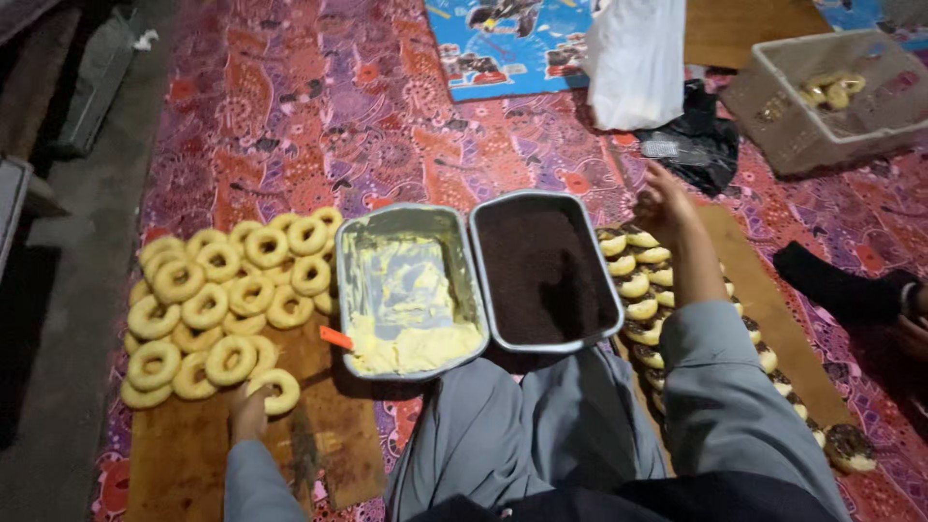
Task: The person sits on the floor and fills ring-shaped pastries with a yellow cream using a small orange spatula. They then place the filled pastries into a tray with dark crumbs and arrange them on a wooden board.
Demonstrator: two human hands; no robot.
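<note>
Your left hand [248, 414] pinches a plain doughnut [277, 391] at seven o'clock, your right hand's [665, 208] grip unreadable; a jolt could topple the doughnut pile [224, 300].

- We're counting two metal trays [406, 217] side by side.
- We're seeing roughly twenty plain doughnuts [217, 300].
- We're spotting one white bag [635, 58], one grey crate [822, 97].

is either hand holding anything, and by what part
The left hand grips a plain ring doughnut by its near edge. The right hand reaches over the coated doughnuts; whether it holds anything cannot be told.
</note>
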